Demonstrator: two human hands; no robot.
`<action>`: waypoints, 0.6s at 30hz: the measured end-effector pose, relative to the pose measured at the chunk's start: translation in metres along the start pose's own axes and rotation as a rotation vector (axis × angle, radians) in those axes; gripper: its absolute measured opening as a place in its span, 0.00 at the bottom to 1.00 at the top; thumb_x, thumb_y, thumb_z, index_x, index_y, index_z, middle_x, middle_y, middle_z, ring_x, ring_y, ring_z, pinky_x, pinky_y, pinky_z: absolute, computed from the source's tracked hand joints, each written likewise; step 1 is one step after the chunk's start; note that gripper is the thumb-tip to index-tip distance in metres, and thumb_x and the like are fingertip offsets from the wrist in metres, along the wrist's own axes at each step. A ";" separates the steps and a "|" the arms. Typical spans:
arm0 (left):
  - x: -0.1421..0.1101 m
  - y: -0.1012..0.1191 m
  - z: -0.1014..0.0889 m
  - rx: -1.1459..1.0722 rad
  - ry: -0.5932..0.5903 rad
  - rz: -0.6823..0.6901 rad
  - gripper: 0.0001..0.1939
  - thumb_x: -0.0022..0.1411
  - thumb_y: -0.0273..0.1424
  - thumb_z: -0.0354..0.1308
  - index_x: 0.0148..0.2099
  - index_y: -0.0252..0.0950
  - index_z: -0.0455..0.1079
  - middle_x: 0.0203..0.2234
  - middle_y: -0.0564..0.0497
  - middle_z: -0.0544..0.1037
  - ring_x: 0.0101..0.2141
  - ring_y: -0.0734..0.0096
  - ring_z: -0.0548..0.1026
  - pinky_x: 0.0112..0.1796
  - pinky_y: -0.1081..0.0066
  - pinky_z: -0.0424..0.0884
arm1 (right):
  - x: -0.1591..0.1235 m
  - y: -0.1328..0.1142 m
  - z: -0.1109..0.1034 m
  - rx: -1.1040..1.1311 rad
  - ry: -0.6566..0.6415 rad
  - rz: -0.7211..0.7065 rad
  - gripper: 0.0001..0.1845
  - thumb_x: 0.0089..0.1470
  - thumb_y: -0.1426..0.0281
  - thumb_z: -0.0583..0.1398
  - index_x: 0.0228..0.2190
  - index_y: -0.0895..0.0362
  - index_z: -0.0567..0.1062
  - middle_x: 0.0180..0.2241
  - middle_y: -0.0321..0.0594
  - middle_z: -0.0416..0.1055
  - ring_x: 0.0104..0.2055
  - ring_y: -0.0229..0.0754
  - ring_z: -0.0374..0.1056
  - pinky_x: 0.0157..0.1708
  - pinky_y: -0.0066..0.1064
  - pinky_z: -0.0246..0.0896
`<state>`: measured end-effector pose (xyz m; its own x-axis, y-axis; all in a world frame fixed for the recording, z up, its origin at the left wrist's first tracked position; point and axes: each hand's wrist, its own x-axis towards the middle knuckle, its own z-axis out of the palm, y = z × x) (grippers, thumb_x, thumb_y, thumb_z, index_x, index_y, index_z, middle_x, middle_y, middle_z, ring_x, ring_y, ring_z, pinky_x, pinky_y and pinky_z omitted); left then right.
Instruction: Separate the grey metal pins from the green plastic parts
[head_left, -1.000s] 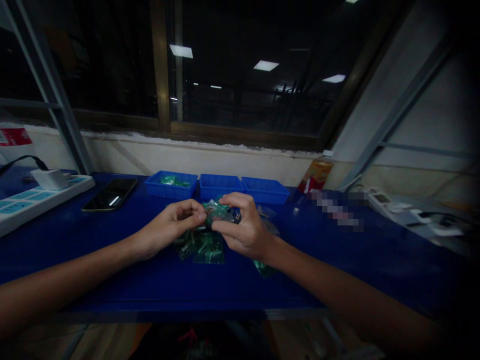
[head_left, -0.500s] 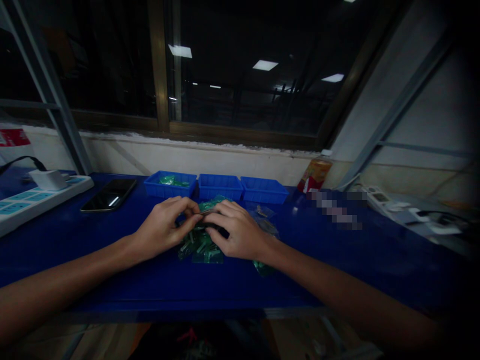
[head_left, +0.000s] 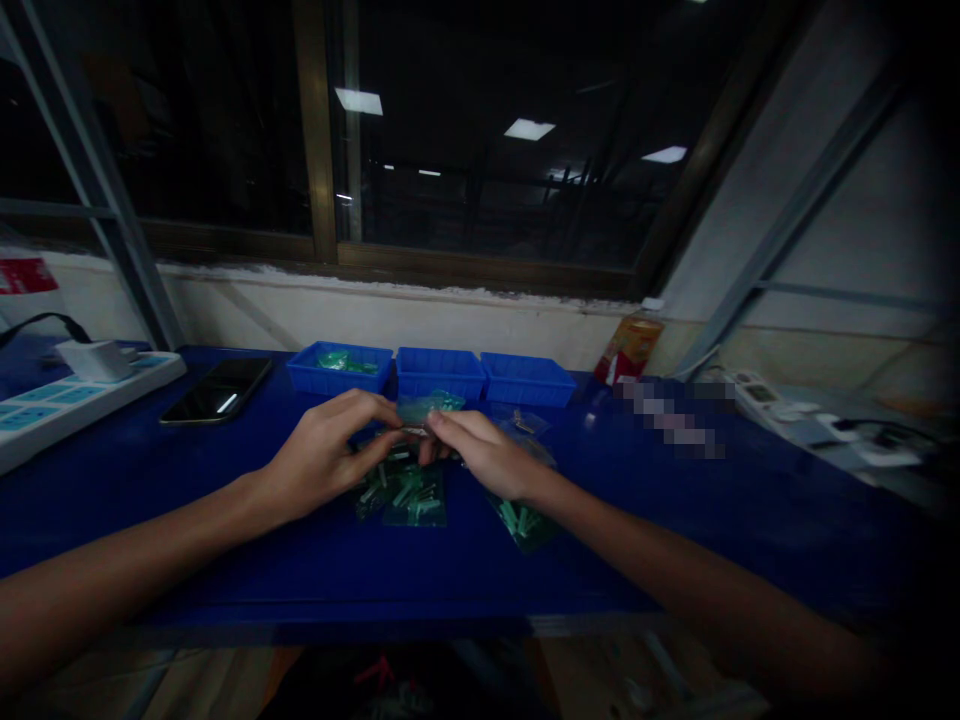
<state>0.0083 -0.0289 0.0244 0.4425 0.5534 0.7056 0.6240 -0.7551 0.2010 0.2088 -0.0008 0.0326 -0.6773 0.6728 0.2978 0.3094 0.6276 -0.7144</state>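
Over the middle of the blue table, my left hand (head_left: 330,445) and my right hand (head_left: 491,450) meet with fingertips pinched together. Between them is a small, thin, light-coloured piece (head_left: 415,430), mostly covered by the fingers; its kind does not show. Just beyond the fingertips is a green-tinted plastic bag (head_left: 433,403). Below the hands lies another green bag (head_left: 416,497) with several small slender parts inside. A similar green bag (head_left: 523,520) rests under my right wrist. Clear bags (head_left: 523,420) with small metal-looking parts lie behind my right hand.
Along the wall stand a blue bin (head_left: 341,378) with green bags in it, a middle blue bin (head_left: 440,380) and a right blue bin (head_left: 527,385). A phone (head_left: 217,390) and a white power strip (head_left: 82,400) are at left. A bottle (head_left: 630,345) stands at back right.
My right hand has turned, its thumb now on top and its fingers curled beneath. More of the green bag below its wrist shows. My left hand has hardly moved.
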 end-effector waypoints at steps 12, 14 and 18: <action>0.006 0.003 -0.002 -0.204 -0.190 -0.234 0.14 0.62 0.38 0.45 0.37 0.35 0.67 0.32 0.50 0.73 0.35 0.68 0.70 0.38 0.68 0.64 | -0.003 0.002 0.005 -0.421 0.357 -0.343 0.07 0.53 0.71 0.53 0.28 0.59 0.70 0.25 0.37 0.66 0.28 0.35 0.62 0.29 0.28 0.57; 0.005 0.001 0.000 -0.375 -0.211 -0.367 0.21 0.64 0.41 0.39 0.35 0.34 0.68 0.30 0.50 0.73 0.34 0.68 0.70 0.37 0.69 0.65 | -0.004 0.004 0.005 -0.484 0.367 -0.406 0.07 0.53 0.71 0.54 0.29 0.59 0.71 0.26 0.39 0.67 0.29 0.35 0.63 0.30 0.29 0.58; 0.004 -0.002 0.005 -0.776 -0.228 -0.567 0.31 0.64 0.45 0.30 0.34 0.33 0.70 0.27 0.48 0.74 0.30 0.68 0.70 0.33 0.69 0.66 | -0.004 0.009 0.005 -0.624 0.374 -0.513 0.07 0.54 0.73 0.53 0.31 0.57 0.72 0.28 0.39 0.67 0.31 0.36 0.63 0.31 0.29 0.58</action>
<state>0.0122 -0.0236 0.0240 0.3725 0.8976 0.2357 0.2224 -0.3330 0.9164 0.2114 0.0002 0.0215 -0.6040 0.2656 0.7514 0.4089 0.9126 0.0061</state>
